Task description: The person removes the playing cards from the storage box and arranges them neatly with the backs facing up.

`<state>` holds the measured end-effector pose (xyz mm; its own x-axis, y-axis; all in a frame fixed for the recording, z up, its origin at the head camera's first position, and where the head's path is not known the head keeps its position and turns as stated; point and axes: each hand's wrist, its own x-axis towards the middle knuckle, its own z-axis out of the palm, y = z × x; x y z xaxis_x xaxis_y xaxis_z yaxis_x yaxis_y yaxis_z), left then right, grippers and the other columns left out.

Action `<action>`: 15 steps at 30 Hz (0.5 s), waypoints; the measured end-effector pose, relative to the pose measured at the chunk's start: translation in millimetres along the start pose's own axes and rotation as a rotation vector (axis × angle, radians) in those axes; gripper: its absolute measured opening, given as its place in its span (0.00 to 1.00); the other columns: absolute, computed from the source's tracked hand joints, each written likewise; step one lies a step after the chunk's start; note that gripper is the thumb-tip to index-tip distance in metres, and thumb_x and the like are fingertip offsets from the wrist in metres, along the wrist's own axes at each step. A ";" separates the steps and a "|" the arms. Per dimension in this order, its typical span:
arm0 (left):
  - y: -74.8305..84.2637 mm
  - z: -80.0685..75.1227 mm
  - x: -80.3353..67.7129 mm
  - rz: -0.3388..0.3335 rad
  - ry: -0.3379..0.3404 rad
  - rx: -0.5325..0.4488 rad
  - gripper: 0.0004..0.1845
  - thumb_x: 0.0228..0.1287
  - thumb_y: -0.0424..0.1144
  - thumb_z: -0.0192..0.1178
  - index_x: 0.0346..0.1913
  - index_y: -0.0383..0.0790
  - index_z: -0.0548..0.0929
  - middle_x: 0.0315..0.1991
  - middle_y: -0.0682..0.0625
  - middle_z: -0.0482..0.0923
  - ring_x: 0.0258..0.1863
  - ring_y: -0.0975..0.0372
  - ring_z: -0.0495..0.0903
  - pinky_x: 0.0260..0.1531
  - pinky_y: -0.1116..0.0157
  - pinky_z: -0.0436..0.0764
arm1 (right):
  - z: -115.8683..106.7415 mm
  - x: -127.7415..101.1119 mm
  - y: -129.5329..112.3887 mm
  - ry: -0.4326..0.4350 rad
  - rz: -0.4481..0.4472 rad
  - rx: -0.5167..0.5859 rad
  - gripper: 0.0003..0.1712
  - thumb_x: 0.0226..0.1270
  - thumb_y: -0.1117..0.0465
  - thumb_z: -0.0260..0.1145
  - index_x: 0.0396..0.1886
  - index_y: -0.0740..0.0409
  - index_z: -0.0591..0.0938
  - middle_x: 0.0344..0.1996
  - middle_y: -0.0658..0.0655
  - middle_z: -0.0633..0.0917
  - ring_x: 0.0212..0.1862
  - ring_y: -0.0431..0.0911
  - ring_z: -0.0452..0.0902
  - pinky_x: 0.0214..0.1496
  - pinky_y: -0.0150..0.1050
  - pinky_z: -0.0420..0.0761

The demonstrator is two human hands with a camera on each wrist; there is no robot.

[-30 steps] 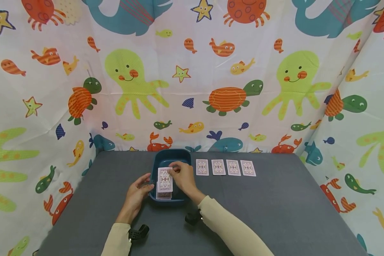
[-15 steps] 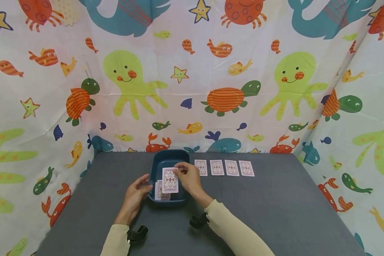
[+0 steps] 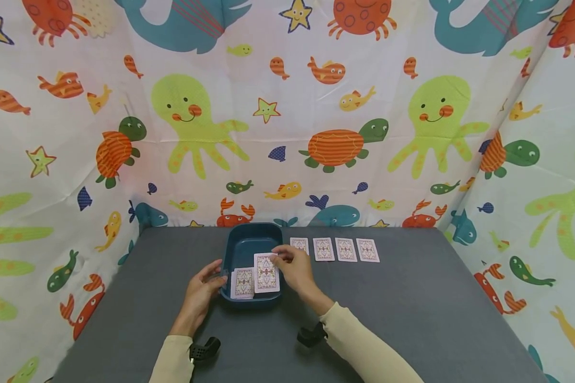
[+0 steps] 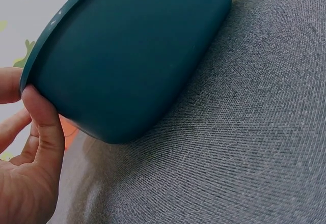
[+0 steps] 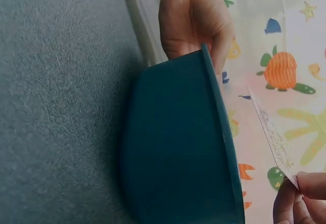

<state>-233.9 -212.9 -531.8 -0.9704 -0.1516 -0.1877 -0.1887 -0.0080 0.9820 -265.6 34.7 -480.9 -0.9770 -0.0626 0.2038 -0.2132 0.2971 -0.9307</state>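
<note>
**Dealing a card out of a steadied tub**

Left to right across the grey cloth-covered table (image 3: 412, 319). The left hand (image 3: 200, 295) rests at the near left corner of the dark teal tub (image 3: 249, 236); in the left wrist view its thumb (image 4: 43, 122) lies pressed against the tub's rim and wall with the other fingers loosely bent beside it. This reads as a bracing hold, so that the light container does not slide or tip while cards are drawn out. Inside the tub, at its near end, the remaining pack (image 3: 243, 282) lies face down, tucked against the wall where the fingers can reach it. Just to its right, the lifted card (image 3: 266, 272) is held face down above the tub's near right part, clear of the pack. The right hand (image 3: 297, 270) pinches this card by its far right corner between thumb and fingertips (image 5: 305, 183); the right wrist view shows the card edge-on and tilted, held only at that corner, a grip that probably keeps the patterned back uppermost and the face unseen. Further right, beyond the tub's rim, a row of four cards (image 3: 334, 249) lies face down on the table, evenly spaced and side by side without touching; the nearest one is partly hidden by the right hand.
</note>
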 end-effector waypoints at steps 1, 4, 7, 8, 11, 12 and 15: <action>0.2 -0.1 -0.3 -0.001 -0.001 -0.001 0.28 0.66 0.33 0.61 0.69 0.48 0.71 0.63 0.44 0.66 0.47 0.62 0.74 0.44 0.64 0.73 | -2.2 -0.4 1.3 0.000 0.017 0.004 0.09 0.61 0.60 0.72 0.41 0.56 0.88 0.28 0.56 0.87 0.29 0.38 0.76 0.34 0.32 0.75; 0.3 -0.3 -1.1 -0.001 -0.002 0.001 0.28 0.66 0.33 0.60 0.69 0.48 0.71 0.63 0.44 0.66 0.48 0.61 0.74 0.45 0.63 0.73 | -9.2 -1.0 6.9 -0.004 0.065 0.021 0.08 0.62 0.60 0.71 0.41 0.55 0.87 0.29 0.55 0.87 0.30 0.39 0.76 0.34 0.34 0.74; 0.3 -0.4 -1.9 0.002 -0.004 0.006 0.28 0.67 0.33 0.60 0.69 0.48 0.71 0.63 0.44 0.66 0.48 0.61 0.74 0.46 0.63 0.72 | -16.4 -1.8 11.9 0.005 0.096 0.036 0.07 0.63 0.60 0.70 0.41 0.54 0.87 0.28 0.54 0.86 0.31 0.41 0.76 0.35 0.36 0.74; 0.3 -0.3 -2.0 0.002 -0.003 0.011 0.28 0.66 0.33 0.60 0.69 0.49 0.71 0.63 0.44 0.66 0.48 0.61 0.74 0.46 0.63 0.72 | -18.6 -2.0 13.8 0.009 0.101 0.039 0.07 0.63 0.60 0.70 0.40 0.54 0.87 0.28 0.54 0.86 0.31 0.41 0.76 0.34 0.36 0.74; 0.1 -0.1 -1.9 0.004 0.001 0.018 0.28 0.66 0.34 0.61 0.69 0.49 0.71 0.64 0.44 0.67 0.48 0.60 0.74 0.46 0.63 0.72 | -25.1 -2.4 19.1 0.024 0.099 0.051 0.07 0.63 0.61 0.70 0.40 0.55 0.87 0.27 0.54 0.86 0.31 0.41 0.77 0.35 0.36 0.75; -0.3 -0.1 -1.4 0.004 0.002 0.018 0.28 0.66 0.34 0.61 0.69 0.49 0.71 0.64 0.44 0.67 0.48 0.60 0.74 0.46 0.63 0.72 | -27.1 -2.6 20.6 0.028 0.099 0.054 0.07 0.63 0.61 0.70 0.40 0.56 0.87 0.27 0.54 0.86 0.31 0.40 0.77 0.35 0.35 0.76; -1.4 0.2 -0.2 0.000 0.006 0.018 0.28 0.66 0.34 0.61 0.69 0.49 0.71 0.63 0.44 0.67 0.49 0.58 0.73 0.46 0.62 0.72 | -33.1 -3.2 24.4 0.038 0.099 0.057 0.08 0.63 0.62 0.69 0.41 0.58 0.87 0.28 0.55 0.87 0.30 0.40 0.77 0.35 0.35 0.76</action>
<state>-233.4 -212.7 -533.1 -0.9695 -0.1578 -0.1873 -0.1913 0.0100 0.9815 -267.6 73.7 -494.2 -0.9927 0.0006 0.1207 -0.1169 0.2454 -0.9624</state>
